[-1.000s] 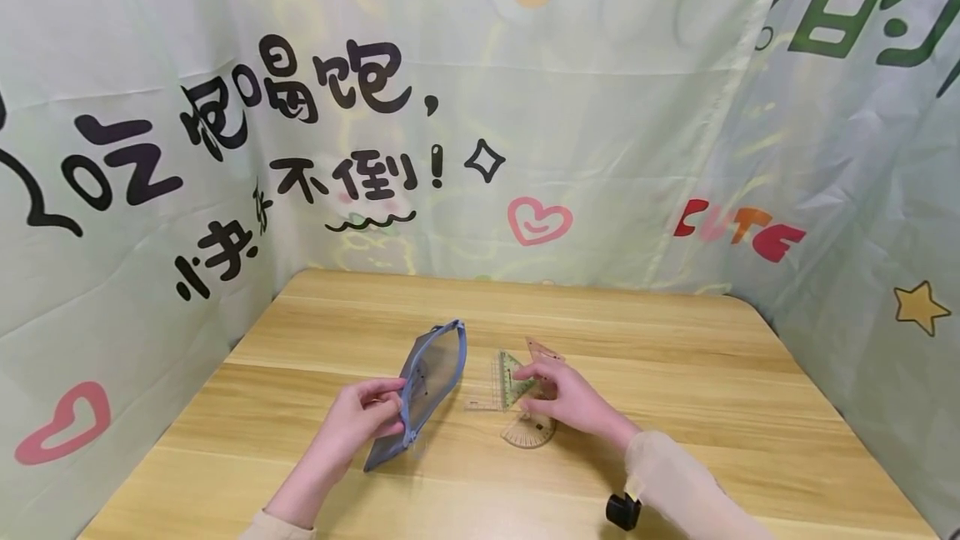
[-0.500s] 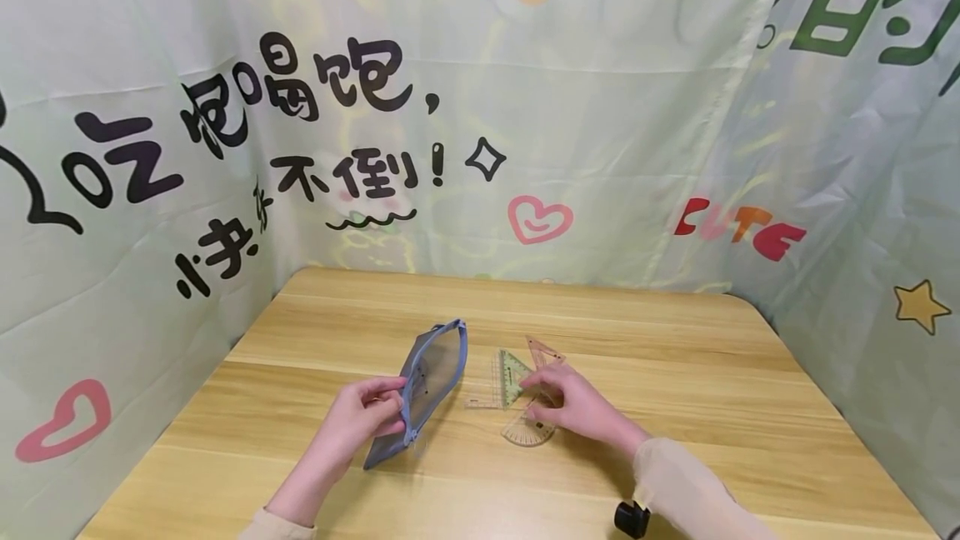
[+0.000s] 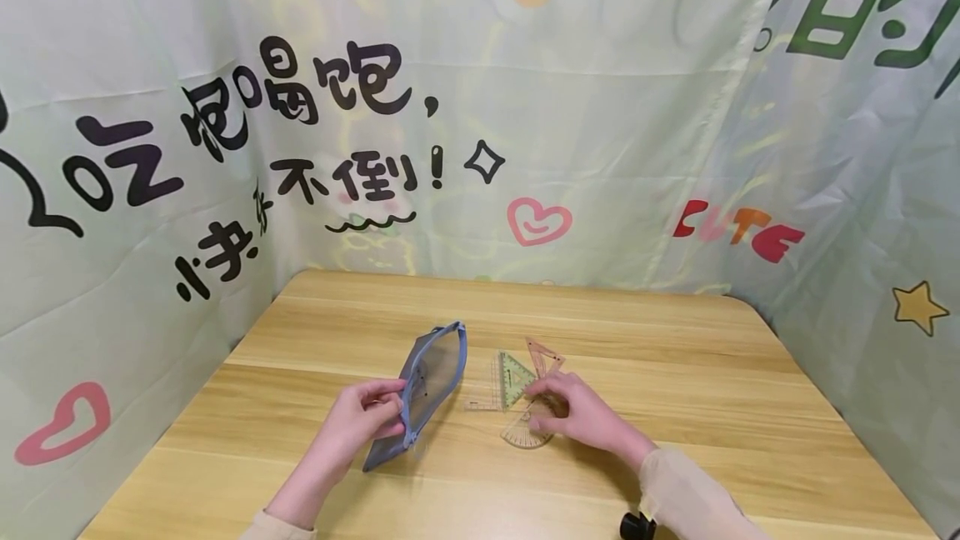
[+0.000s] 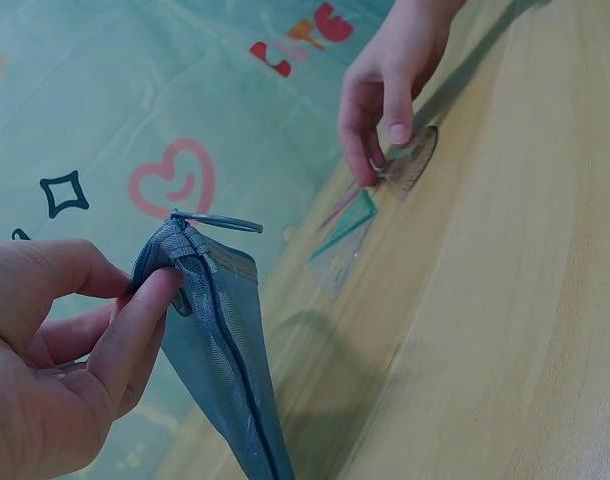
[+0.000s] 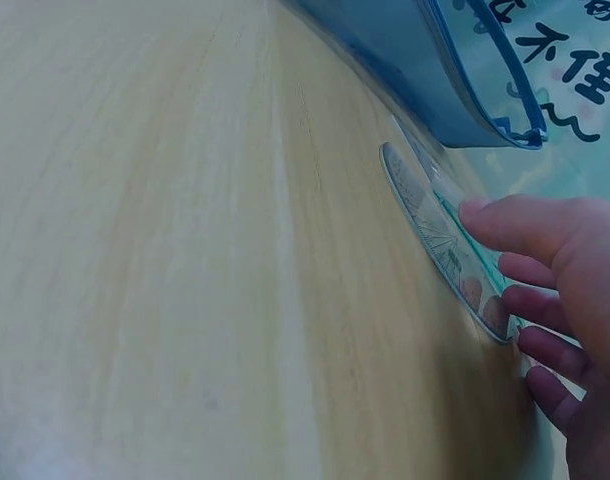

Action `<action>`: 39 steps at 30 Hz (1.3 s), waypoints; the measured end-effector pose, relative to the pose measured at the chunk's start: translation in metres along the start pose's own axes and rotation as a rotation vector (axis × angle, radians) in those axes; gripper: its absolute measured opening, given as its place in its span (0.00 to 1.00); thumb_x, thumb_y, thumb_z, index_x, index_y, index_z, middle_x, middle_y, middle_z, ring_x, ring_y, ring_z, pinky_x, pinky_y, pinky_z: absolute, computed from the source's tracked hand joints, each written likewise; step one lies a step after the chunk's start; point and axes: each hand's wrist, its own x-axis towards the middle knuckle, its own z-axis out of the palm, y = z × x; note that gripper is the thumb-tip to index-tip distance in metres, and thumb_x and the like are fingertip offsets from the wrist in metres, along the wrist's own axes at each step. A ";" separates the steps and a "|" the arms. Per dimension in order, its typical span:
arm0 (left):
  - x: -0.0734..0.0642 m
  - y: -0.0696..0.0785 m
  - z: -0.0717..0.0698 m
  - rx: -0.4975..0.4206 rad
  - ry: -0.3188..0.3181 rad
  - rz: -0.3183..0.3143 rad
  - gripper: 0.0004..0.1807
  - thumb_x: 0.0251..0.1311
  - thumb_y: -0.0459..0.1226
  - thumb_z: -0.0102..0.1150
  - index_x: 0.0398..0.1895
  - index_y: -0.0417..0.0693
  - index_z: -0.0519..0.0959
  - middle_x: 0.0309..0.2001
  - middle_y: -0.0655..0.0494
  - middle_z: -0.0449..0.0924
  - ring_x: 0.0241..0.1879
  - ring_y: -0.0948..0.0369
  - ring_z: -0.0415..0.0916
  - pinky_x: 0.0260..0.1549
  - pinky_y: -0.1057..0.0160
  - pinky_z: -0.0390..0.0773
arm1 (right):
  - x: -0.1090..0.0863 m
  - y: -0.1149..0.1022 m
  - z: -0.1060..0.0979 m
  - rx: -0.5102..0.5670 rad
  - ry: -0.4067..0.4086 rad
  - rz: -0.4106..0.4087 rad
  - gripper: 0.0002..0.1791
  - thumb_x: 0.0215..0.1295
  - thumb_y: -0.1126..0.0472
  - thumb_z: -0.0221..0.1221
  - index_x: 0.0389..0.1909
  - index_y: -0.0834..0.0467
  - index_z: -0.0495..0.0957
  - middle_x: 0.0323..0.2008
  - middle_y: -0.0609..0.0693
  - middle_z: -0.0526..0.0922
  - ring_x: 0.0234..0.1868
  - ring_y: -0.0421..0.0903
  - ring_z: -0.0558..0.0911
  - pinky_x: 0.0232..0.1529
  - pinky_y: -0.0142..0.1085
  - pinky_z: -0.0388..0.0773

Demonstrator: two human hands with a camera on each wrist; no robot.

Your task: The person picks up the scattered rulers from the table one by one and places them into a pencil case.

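My left hand [image 3: 363,419] pinches the rim of a blue zip pouch [image 3: 435,369], which stands tilted with its mouth open. In the left wrist view thumb and fingers grip the pouch [image 4: 225,340] near one end of its zipper. My right hand [image 3: 585,417] is low over the drawing tools, its fingers loosely bent and apart. Under its fingertips lies a clear protractor [image 3: 519,433], partly covered; whether they touch it I cannot tell. Beside it are a green set square [image 3: 513,382], a pink set square [image 3: 542,350] and a clear ruler [image 3: 480,405].
The tools lie close together on a wood-grain table [image 3: 675,357], some overlapping. Printed cloth [image 3: 637,148] hangs behind and at both sides of the table. A small black object [image 3: 636,525] is at the right sleeve near the front edge.
My right hand has shifted slightly right and nearer, off the green set square to over the protractor. The left hand and the pouch stay in place.
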 end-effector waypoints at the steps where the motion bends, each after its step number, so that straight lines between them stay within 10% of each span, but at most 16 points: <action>1: 0.000 0.000 0.000 0.000 -0.003 0.001 0.22 0.63 0.28 0.55 0.61 0.30 0.73 0.39 0.50 0.76 0.35 0.61 0.78 0.34 0.69 0.87 | 0.000 0.000 0.000 -0.001 0.002 -0.005 0.24 0.55 0.48 0.70 0.52 0.51 0.81 0.49 0.46 0.82 0.51 0.47 0.75 0.55 0.41 0.74; 39: 0.000 0.000 0.000 -0.008 -0.026 0.019 0.23 0.63 0.28 0.55 0.61 0.30 0.73 0.40 0.50 0.76 0.36 0.61 0.79 0.36 0.68 0.88 | -0.003 0.008 -0.018 0.087 -0.262 -0.003 0.36 0.50 0.58 0.69 0.64 0.56 0.73 0.65 0.59 0.67 0.66 0.60 0.65 0.67 0.64 0.66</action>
